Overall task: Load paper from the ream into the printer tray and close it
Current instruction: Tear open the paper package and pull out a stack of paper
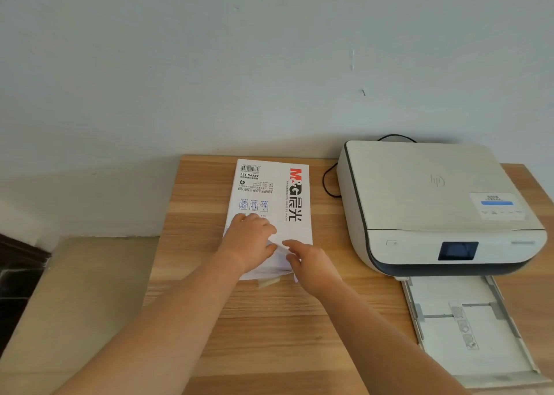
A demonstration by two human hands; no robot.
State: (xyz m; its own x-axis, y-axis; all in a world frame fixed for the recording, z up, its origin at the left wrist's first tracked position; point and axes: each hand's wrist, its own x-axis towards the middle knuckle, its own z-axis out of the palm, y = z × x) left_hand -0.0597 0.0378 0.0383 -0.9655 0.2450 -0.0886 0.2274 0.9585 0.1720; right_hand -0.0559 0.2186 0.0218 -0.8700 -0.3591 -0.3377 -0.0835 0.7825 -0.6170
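Lower right of the frame, the printer tray (467, 328) lies pulled out and bare, ready for sheets. At centre, the left hand (250, 243) presses flat on the ream (271, 214), steadying it, while the right hand (305, 262) pinches the torn wrapper flap (280, 249), likely opening it. Beyond, right, sits the printer (431, 202).

I have one view — a head-worn wide-angle camera looking forward and down at a wooden desk (269, 334) from close above its near edge, facing a pale wall (209, 65) behind the desk.
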